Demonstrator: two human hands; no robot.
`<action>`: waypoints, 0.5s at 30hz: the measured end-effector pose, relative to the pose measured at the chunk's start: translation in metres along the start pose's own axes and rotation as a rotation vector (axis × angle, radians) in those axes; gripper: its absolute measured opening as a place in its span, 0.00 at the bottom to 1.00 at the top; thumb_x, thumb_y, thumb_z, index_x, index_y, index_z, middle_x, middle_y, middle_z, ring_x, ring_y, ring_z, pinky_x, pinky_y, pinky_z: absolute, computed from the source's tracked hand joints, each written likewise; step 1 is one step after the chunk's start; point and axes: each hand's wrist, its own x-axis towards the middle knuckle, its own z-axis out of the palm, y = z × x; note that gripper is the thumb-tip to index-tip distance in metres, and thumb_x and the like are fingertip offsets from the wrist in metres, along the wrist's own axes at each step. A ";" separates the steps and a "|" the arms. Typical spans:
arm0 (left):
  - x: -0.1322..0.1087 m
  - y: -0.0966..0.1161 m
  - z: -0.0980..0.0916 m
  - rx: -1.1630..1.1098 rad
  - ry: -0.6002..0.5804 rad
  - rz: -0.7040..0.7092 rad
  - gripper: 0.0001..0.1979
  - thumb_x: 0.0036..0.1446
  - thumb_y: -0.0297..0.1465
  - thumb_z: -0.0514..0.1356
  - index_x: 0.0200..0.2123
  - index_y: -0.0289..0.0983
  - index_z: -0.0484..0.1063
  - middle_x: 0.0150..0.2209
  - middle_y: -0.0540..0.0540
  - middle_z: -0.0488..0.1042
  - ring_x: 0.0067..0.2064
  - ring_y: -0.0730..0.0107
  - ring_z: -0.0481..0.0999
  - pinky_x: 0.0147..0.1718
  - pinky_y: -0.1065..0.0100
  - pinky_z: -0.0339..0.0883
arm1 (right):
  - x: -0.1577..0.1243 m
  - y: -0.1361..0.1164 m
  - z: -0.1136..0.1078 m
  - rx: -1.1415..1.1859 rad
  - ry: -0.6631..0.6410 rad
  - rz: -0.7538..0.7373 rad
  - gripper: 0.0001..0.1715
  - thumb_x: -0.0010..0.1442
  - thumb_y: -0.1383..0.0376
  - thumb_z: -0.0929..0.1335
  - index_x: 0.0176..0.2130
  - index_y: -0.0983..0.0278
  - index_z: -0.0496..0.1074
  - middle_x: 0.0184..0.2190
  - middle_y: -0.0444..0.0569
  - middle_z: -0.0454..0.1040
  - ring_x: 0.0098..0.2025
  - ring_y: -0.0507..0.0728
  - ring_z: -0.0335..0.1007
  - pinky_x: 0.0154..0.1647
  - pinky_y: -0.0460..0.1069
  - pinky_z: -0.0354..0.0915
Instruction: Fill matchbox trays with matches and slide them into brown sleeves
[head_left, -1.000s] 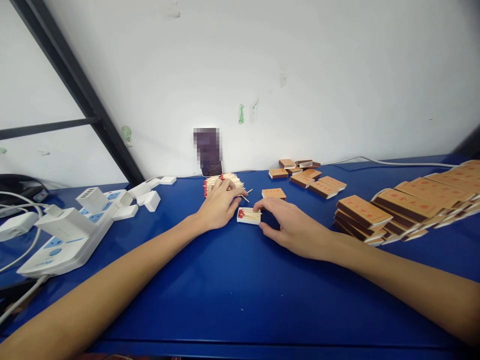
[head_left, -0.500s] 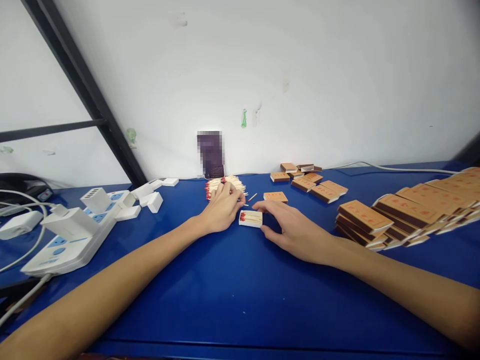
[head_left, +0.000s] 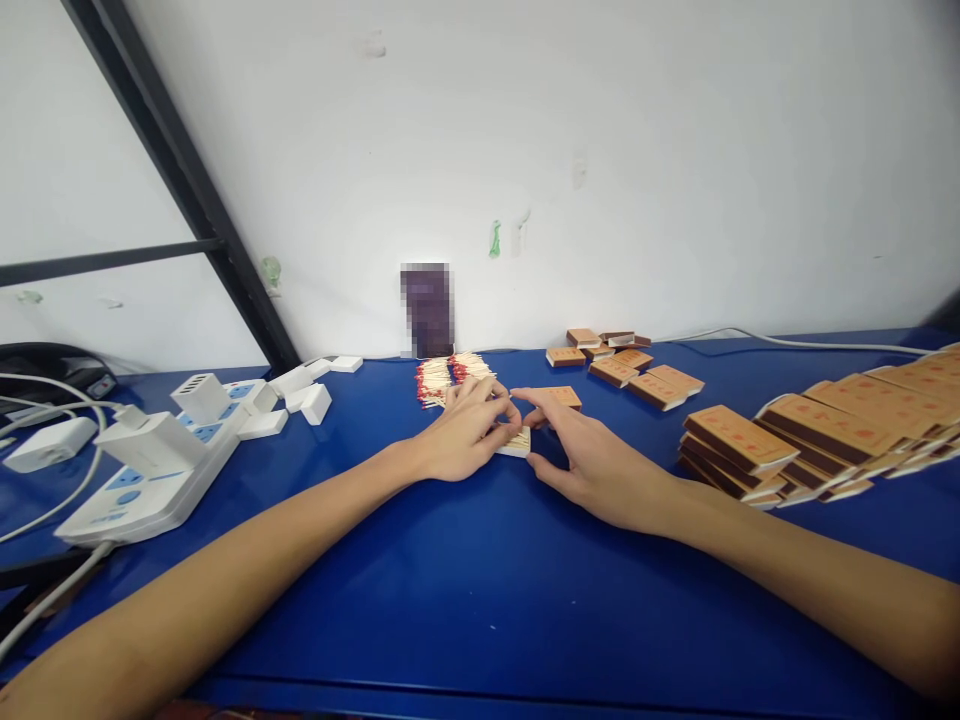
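A small white matchbox tray (head_left: 515, 449) with matches in it lies on the blue table, partly covered by my left hand (head_left: 469, 432). The thumb and fingertips of that hand are pinched together over the tray; whatever is between them is hidden. At the tray's right end is my right hand (head_left: 592, 452), its thumb and fingers apart, the thumb close against the tray's edge. Behind my left hand lies a pile of red-tipped matches (head_left: 433, 382). One brown matchbox (head_left: 559, 397) rests just beyond my right fingers.
Several matchboxes (head_left: 615, 370) lie scattered at the back right, and a large stack of them (head_left: 832, 425) stands at the right. A white power strip (head_left: 161, 500) with chargers and cables occupies the left. A pixelated dark object (head_left: 427, 310) leans on the wall.
My left hand has moved right and nearer, from the match pile to over the tray, covering much of it. My right hand stays by the tray. The view has shifted slightly.
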 end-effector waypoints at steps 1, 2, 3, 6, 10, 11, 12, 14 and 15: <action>0.000 0.002 0.001 -0.002 0.008 -0.014 0.10 0.66 0.35 0.51 0.37 0.41 0.69 0.44 0.45 0.65 0.50 0.58 0.62 0.52 0.51 0.56 | 0.000 0.000 0.000 0.002 0.004 -0.011 0.37 0.61 0.66 0.63 0.66 0.57 0.48 0.52 0.54 0.70 0.53 0.62 0.68 0.49 0.57 0.67; -0.001 0.004 0.002 -0.010 0.023 -0.021 0.10 0.66 0.36 0.51 0.37 0.40 0.70 0.44 0.45 0.66 0.50 0.58 0.62 0.52 0.51 0.57 | 0.000 0.000 0.000 0.005 0.008 -0.017 0.37 0.61 0.66 0.63 0.66 0.57 0.49 0.52 0.54 0.70 0.53 0.62 0.68 0.50 0.57 0.66; -0.001 0.005 0.002 -0.028 0.048 -0.021 0.10 0.66 0.36 0.51 0.37 0.40 0.70 0.44 0.45 0.66 0.49 0.58 0.63 0.52 0.52 0.58 | 0.000 0.001 0.000 0.009 0.009 -0.019 0.36 0.61 0.66 0.63 0.65 0.57 0.49 0.52 0.54 0.70 0.53 0.61 0.68 0.50 0.57 0.66; -0.002 0.001 0.002 -0.106 0.169 0.005 0.11 0.66 0.35 0.50 0.42 0.40 0.71 0.42 0.45 0.67 0.48 0.62 0.66 0.50 0.58 0.62 | 0.000 0.002 0.001 0.011 0.009 -0.007 0.33 0.61 0.66 0.64 0.63 0.60 0.52 0.50 0.54 0.71 0.51 0.61 0.69 0.50 0.57 0.67; -0.002 -0.018 -0.005 -0.010 0.316 0.031 0.12 0.66 0.29 0.48 0.41 0.37 0.71 0.41 0.45 0.69 0.45 0.65 0.68 0.48 0.62 0.62 | 0.000 0.000 -0.001 -0.024 -0.007 -0.040 0.20 0.61 0.67 0.63 0.54 0.62 0.63 0.49 0.54 0.72 0.51 0.61 0.68 0.51 0.57 0.66; -0.003 -0.024 -0.007 0.062 0.318 0.031 0.12 0.65 0.28 0.48 0.40 0.36 0.71 0.41 0.45 0.69 0.45 0.64 0.68 0.47 0.62 0.62 | 0.001 -0.001 -0.002 -0.036 -0.016 -0.050 0.19 0.62 0.67 0.63 0.53 0.62 0.65 0.49 0.53 0.72 0.51 0.61 0.68 0.51 0.57 0.65; -0.004 -0.029 -0.009 0.134 0.309 0.024 0.11 0.64 0.27 0.49 0.39 0.36 0.72 0.40 0.44 0.68 0.44 0.64 0.67 0.46 0.61 0.62 | 0.001 -0.002 -0.002 -0.048 -0.025 -0.055 0.18 0.62 0.67 0.63 0.53 0.63 0.66 0.49 0.53 0.72 0.51 0.61 0.68 0.52 0.57 0.65; -0.006 -0.036 -0.012 0.248 0.281 -0.005 0.11 0.63 0.26 0.50 0.38 0.37 0.72 0.40 0.44 0.68 0.43 0.62 0.66 0.44 0.60 0.61 | 0.001 -0.003 -0.002 -0.070 -0.038 -0.057 0.20 0.63 0.67 0.63 0.54 0.63 0.66 0.47 0.53 0.72 0.50 0.60 0.68 0.52 0.57 0.65; -0.006 -0.038 -0.013 0.283 0.267 -0.019 0.10 0.62 0.26 0.51 0.37 0.37 0.72 0.40 0.44 0.68 0.43 0.62 0.66 0.43 0.60 0.60 | 0.001 -0.003 -0.002 -0.080 -0.040 -0.056 0.20 0.63 0.67 0.63 0.54 0.63 0.67 0.47 0.53 0.72 0.49 0.60 0.68 0.51 0.57 0.65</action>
